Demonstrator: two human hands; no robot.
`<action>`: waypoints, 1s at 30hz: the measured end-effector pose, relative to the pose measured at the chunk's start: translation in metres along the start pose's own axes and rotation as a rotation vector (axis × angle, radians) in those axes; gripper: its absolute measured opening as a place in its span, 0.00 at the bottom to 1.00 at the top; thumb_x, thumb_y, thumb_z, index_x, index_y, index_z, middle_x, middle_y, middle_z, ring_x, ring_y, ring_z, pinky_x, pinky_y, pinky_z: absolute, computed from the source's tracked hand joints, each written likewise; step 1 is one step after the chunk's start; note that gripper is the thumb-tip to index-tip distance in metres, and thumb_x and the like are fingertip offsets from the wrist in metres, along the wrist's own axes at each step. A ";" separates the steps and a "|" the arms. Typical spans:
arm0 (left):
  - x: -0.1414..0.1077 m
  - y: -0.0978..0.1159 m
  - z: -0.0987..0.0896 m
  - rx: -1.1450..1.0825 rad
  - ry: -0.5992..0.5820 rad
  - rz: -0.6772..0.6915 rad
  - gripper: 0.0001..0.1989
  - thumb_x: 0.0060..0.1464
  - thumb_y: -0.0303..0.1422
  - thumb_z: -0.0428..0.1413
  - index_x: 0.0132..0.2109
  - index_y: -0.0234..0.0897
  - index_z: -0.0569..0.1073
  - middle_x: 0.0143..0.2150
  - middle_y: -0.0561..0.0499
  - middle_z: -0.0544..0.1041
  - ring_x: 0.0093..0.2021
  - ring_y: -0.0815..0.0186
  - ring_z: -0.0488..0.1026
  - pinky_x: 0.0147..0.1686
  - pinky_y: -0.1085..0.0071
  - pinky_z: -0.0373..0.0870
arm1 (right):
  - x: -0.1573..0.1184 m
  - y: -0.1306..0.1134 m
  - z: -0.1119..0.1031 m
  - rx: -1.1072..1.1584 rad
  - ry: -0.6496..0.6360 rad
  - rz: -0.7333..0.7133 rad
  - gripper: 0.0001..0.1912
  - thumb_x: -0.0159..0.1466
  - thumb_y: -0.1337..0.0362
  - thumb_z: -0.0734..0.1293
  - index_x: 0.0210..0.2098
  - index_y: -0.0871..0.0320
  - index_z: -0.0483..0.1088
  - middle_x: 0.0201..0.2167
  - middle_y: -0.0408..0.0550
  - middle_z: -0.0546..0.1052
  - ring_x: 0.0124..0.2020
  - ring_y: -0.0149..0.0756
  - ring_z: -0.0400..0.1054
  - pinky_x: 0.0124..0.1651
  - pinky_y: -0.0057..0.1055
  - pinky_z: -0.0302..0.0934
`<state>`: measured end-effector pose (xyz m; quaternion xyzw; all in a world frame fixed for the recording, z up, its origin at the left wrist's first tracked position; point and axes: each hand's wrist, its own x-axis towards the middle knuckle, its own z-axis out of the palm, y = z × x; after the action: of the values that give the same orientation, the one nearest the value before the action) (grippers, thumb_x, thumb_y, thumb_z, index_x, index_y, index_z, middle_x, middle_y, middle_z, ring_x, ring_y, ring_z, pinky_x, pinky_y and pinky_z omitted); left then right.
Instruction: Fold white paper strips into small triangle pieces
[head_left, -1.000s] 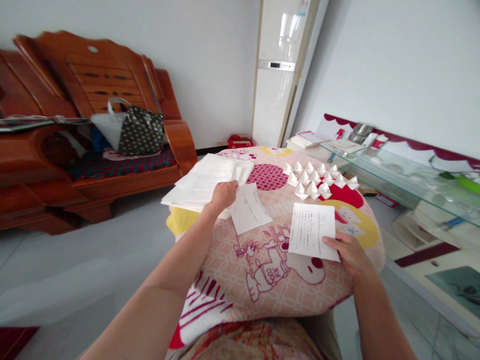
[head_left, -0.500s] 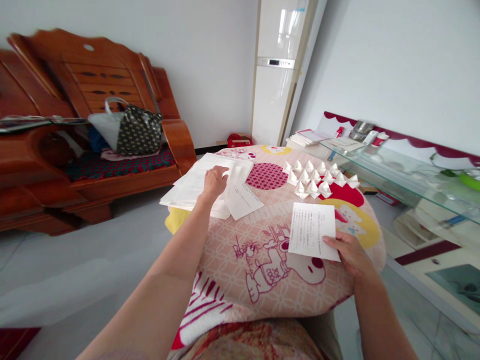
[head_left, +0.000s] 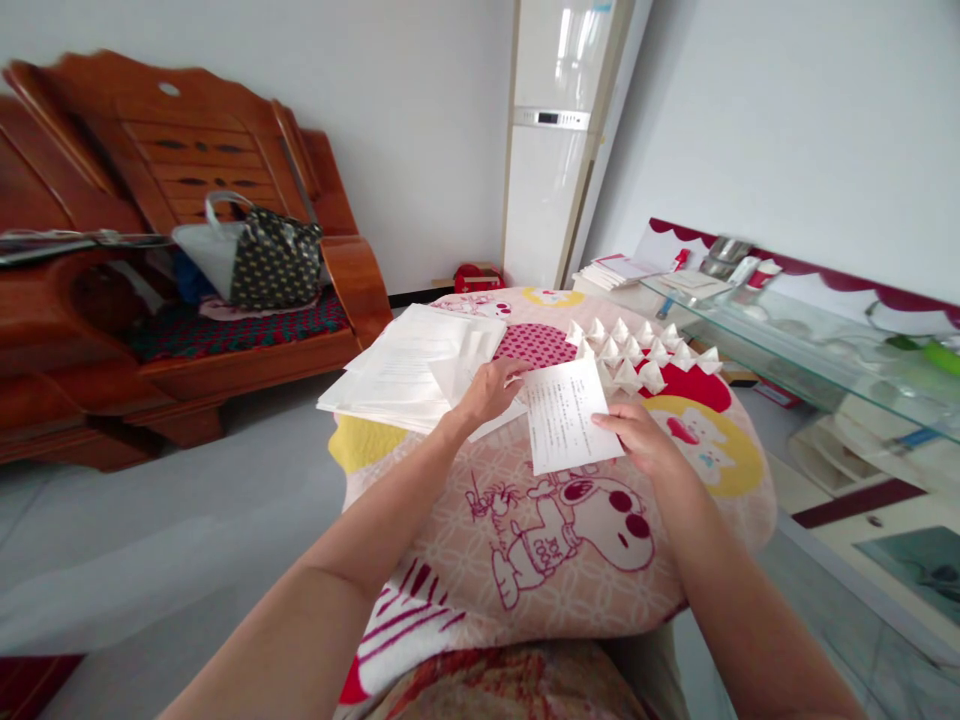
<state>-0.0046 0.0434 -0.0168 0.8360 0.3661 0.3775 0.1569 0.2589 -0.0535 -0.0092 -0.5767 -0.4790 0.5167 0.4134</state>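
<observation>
My right hand (head_left: 637, 432) pinches the right edge of a printed sheet of paper (head_left: 570, 418), raised over the pink patterned tablecloth (head_left: 450, 520). Close to that sheet's upper left corner is my left hand (head_left: 491, 390), its fingers bent; whether they grip the corner is unclear. Behind and left of my left hand lies a spread pile of printed papers (head_left: 397, 360). Several folded white paper shapes (head_left: 649, 350) stand in rows beyond the held sheet, which hides part of the nearest row.
At the right, a glass shelf (head_left: 810, 340) carries metal containers (head_left: 724, 258) and booklets (head_left: 619, 270). On the left, bags (head_left: 274, 260) rest on a wooden bench (head_left: 187, 375). A tall white cabinet-like unit (head_left: 547, 190) stands behind the table.
My right hand has moved the sheet left and slightly up. My left hand has come right from the paper pile to the sheet's corner.
</observation>
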 end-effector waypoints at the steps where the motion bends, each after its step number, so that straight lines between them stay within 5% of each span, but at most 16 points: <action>1: -0.004 -0.001 0.000 -0.012 -0.012 0.028 0.23 0.57 0.21 0.52 0.57 0.35 0.77 0.56 0.44 0.81 0.55 0.60 0.77 0.59 0.60 0.75 | 0.007 -0.001 0.002 -0.015 -0.031 0.025 0.15 0.49 0.53 0.76 0.29 0.59 0.79 0.21 0.49 0.80 0.19 0.37 0.70 0.22 0.31 0.61; 5: -0.017 0.001 0.002 -0.039 -0.114 0.070 0.29 0.54 0.21 0.53 0.63 0.38 0.73 0.64 0.44 0.75 0.64 0.56 0.72 0.66 0.54 0.67 | 0.017 0.004 0.005 -0.043 -0.119 0.106 0.12 0.49 0.58 0.77 0.28 0.59 0.77 0.22 0.48 0.80 0.22 0.36 0.72 0.24 0.28 0.63; 9: -0.018 0.007 0.007 -0.121 -0.212 -0.063 0.27 0.58 0.30 0.58 0.65 0.36 0.71 0.57 0.43 0.80 0.54 0.57 0.77 0.58 0.60 0.73 | 0.013 0.012 0.002 -0.071 -0.125 0.108 0.12 0.51 0.57 0.77 0.30 0.59 0.77 0.22 0.46 0.80 0.21 0.34 0.71 0.23 0.27 0.60; 12: -0.017 0.009 0.009 -0.127 -0.176 -0.189 0.27 0.58 0.27 0.56 0.65 0.36 0.71 0.46 0.48 0.83 0.44 0.63 0.79 0.52 0.64 0.75 | 0.014 0.016 0.000 -0.066 -0.094 0.106 0.13 0.52 0.57 0.76 0.32 0.60 0.78 0.25 0.48 0.82 0.23 0.35 0.73 0.24 0.27 0.62; 14: -0.017 0.006 0.010 -0.104 -0.087 -0.202 0.28 0.57 0.23 0.54 0.65 0.34 0.71 0.48 0.46 0.82 0.46 0.62 0.79 0.53 0.64 0.75 | 0.015 0.018 0.000 -0.029 -0.049 0.107 0.14 0.52 0.57 0.76 0.32 0.60 0.79 0.25 0.49 0.82 0.23 0.37 0.73 0.25 0.28 0.63; 17: -0.020 0.001 0.012 -0.045 -0.058 -0.040 0.32 0.52 0.19 0.52 0.64 0.34 0.71 0.61 0.41 0.76 0.62 0.57 0.72 0.65 0.56 0.68 | 0.015 0.019 0.001 0.038 0.050 0.105 0.13 0.51 0.57 0.76 0.29 0.60 0.77 0.23 0.49 0.81 0.22 0.37 0.72 0.23 0.29 0.64; 20: -0.027 0.002 0.014 -0.026 -0.278 0.177 0.39 0.50 0.20 0.57 0.69 0.38 0.66 0.73 0.40 0.63 0.73 0.51 0.59 0.71 0.50 0.59 | 0.013 0.017 0.004 0.070 0.104 0.115 0.11 0.52 0.58 0.76 0.28 0.60 0.76 0.22 0.49 0.79 0.20 0.37 0.71 0.20 0.30 0.63; 23: -0.033 0.011 0.020 0.009 -0.463 0.242 0.45 0.49 0.27 0.65 0.73 0.38 0.61 0.76 0.37 0.55 0.76 0.44 0.51 0.72 0.44 0.54 | 0.010 0.016 0.009 0.089 0.134 0.105 0.09 0.53 0.60 0.74 0.27 0.60 0.75 0.22 0.51 0.79 0.20 0.39 0.70 0.16 0.31 0.61; 25: -0.034 0.018 0.023 0.034 -0.463 0.237 0.40 0.53 0.28 0.64 0.72 0.38 0.63 0.76 0.37 0.56 0.76 0.45 0.52 0.73 0.43 0.52 | 0.008 0.016 0.012 0.100 0.146 0.090 0.08 0.54 0.61 0.73 0.27 0.60 0.75 0.23 0.52 0.79 0.20 0.39 0.70 0.15 0.31 0.61; 30: -0.032 0.027 0.022 -0.039 -0.465 0.250 0.18 0.67 0.28 0.51 0.60 0.39 0.77 0.68 0.41 0.71 0.68 0.57 0.69 0.66 0.58 0.68 | 0.007 0.019 0.012 0.038 0.150 0.082 0.12 0.57 0.56 0.72 0.27 0.58 0.74 0.19 0.49 0.77 0.16 0.37 0.68 0.15 0.30 0.62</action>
<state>0.0111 0.0017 -0.0334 0.9358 0.2069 0.1987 0.2049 0.2491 -0.0507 -0.0305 -0.6251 -0.4129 0.4973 0.4376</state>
